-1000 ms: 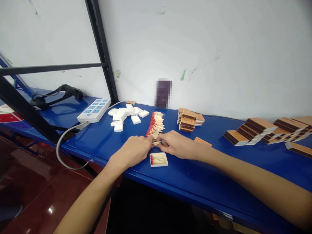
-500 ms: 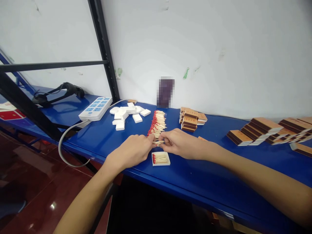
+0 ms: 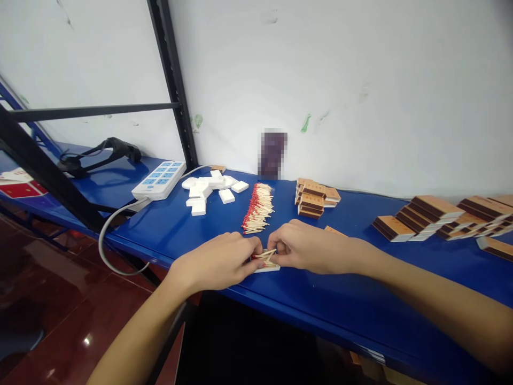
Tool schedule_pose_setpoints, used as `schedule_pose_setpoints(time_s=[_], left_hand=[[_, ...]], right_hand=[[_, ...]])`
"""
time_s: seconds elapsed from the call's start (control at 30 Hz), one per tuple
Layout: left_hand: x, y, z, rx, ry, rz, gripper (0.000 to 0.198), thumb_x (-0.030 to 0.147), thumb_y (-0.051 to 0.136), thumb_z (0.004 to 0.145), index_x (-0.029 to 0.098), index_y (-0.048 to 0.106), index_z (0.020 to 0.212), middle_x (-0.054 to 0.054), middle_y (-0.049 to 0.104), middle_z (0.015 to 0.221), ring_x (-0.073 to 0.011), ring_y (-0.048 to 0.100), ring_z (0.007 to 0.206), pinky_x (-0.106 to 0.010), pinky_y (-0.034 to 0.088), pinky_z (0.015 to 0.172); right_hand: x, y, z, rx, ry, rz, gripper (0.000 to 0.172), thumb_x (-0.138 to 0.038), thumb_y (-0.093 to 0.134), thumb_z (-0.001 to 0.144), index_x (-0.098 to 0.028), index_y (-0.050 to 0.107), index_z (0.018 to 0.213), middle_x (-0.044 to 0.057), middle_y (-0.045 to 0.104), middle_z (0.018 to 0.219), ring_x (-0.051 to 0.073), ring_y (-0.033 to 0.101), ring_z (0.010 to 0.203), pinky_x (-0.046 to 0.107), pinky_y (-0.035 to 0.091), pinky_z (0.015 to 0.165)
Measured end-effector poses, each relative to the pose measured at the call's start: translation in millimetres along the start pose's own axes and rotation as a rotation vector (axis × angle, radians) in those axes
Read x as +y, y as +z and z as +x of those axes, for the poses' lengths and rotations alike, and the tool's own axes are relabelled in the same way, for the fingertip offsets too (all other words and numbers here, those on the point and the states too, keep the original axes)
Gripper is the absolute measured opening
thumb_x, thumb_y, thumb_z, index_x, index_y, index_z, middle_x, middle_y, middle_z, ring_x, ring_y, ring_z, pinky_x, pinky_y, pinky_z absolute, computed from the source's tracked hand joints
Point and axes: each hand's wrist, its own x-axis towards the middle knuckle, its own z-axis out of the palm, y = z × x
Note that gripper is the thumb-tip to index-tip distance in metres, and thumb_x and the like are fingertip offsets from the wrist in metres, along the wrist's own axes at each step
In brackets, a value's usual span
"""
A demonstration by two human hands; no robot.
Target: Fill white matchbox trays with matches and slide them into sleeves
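Both hands meet over a small white matchbox tray near the table's front edge. My left hand pinches the red-headed ends of a few matches, and my right hand pinches their plain ends. One of these matches lies at a slant across the others. The fingers cover most of the tray, so how the matches inside it lie is partly hidden. Just behind the hands, a long row of loose matches lies on the blue table, red heads to the left.
White empty trays are heaped at the back left beside a power strip. Closed matchboxes are stacked behind my right hand, with more matchbox stacks at far right. A black shelf post rises at left.
Both hands have come down toward me with the matches, from the near end of the loose row to over the tray. The tray is now largely covered by the fingers.
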Motion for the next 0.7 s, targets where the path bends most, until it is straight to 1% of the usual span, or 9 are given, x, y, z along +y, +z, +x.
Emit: schedule_pose_setpoints(time_s=[0.17, 0.2, 0.27, 0.37, 0.43, 0.5, 0.53, 0.7], left_hand=[[-4, -4.6, -3, 0.016, -0.002, -0.026, 0.022, 0.035, 0.043, 0.096, 0.022, 0.058, 0.103, 0.001, 0.06, 0.07, -0.0171, 0.058, 0.069, -0.028, 0.036, 0.059], [-5, -5.1, -4, 0.027, 0.004, -0.034, 0.021, 0.033, 0.042, 0.096, 0.022, 0.058, 0.103, 0.001, 0.061, 0.073, -0.017, 0.058, 0.071, -0.027, 0.037, 0.06], [-8, -5.8, -4, 0.063, 0.024, -0.057, 0.021, 0.029, 0.039, 0.096, 0.021, 0.057, 0.102, -0.001, 0.063, 0.085, -0.0169, 0.059, 0.079, -0.028, 0.041, 0.067], [-10, -5.9, -4, 0.082, 0.036, -0.088, 0.026, 0.028, 0.034, 0.098, 0.021, 0.057, 0.107, -0.003, 0.061, 0.102, -0.0171, 0.058, 0.09, -0.029, 0.043, 0.079], [-11, -5.1, -3, 0.044, 0.027, -0.102, 0.028, 0.037, 0.04, 0.096, 0.021, 0.058, 0.111, -0.003, 0.06, 0.104, -0.0182, 0.058, 0.09, -0.03, 0.043, 0.078], [-11, -3.8, -2, 0.015, 0.028, -0.101, 0.033, 0.045, 0.049, 0.092, 0.021, 0.059, 0.112, -0.004, 0.061, 0.105, -0.0197, 0.059, 0.091, -0.03, 0.044, 0.076], [-11, -3.0, -1, 0.012, 0.034, -0.095, 0.034, 0.047, 0.053, 0.09, 0.021, 0.06, 0.111, -0.004, 0.061, 0.105, -0.0202, 0.059, 0.091, -0.03, 0.044, 0.076], [-11, -0.6, 2, 0.046, 0.043, -0.043, 0.03, 0.041, 0.058, 0.088, 0.021, 0.063, 0.11, -0.004, 0.065, 0.102, -0.0206, 0.061, 0.092, -0.03, 0.043, 0.075]], right_hand=[[1, -3, -1, 0.009, -0.022, 0.001, 0.015, -0.028, 0.058, 0.082, -0.018, 0.064, 0.073, 0.0, 0.064, 0.065, 0.01, 0.052, 0.055, 0.023, 0.032, 0.051], [1, -3, -1, 0.017, -0.021, 0.006, 0.014, -0.027, 0.059, 0.082, -0.018, 0.065, 0.074, 0.0, 0.065, 0.066, 0.01, 0.053, 0.056, 0.023, 0.032, 0.051], [1, -3, -1, 0.031, -0.018, 0.003, 0.014, -0.027, 0.058, 0.082, -0.018, 0.066, 0.074, -0.001, 0.065, 0.066, 0.01, 0.053, 0.057, 0.023, 0.032, 0.051], [1, -3, -1, 0.041, -0.019, -0.038, 0.021, -0.03, 0.058, 0.083, -0.017, 0.065, 0.069, 0.0, 0.061, 0.062, 0.01, 0.05, 0.054, 0.024, 0.029, 0.048], [1, -2, 0, 0.041, -0.019, -0.046, 0.022, -0.031, 0.058, 0.083, -0.017, 0.065, 0.068, 0.0, 0.06, 0.061, 0.01, 0.049, 0.053, 0.024, 0.029, 0.047], [1, -3, 0, 0.034, -0.022, -0.019, 0.019, -0.03, 0.06, 0.082, -0.017, 0.067, 0.07, 0.0, 0.062, 0.062, 0.01, 0.05, 0.054, 0.023, 0.031, 0.048], [1, -3, -1, 0.03, -0.026, -0.002, 0.017, -0.029, 0.06, 0.082, -0.018, 0.068, 0.072, 0.0, 0.063, 0.063, 0.01, 0.052, 0.054, 0.023, 0.033, 0.049], [-2, -9, -3, 0.008, -0.05, 0.074, 0.015, -0.029, 0.062, 0.081, -0.017, 0.07, 0.076, 0.0, 0.067, 0.066, 0.01, 0.057, 0.058, 0.022, 0.038, 0.053]])
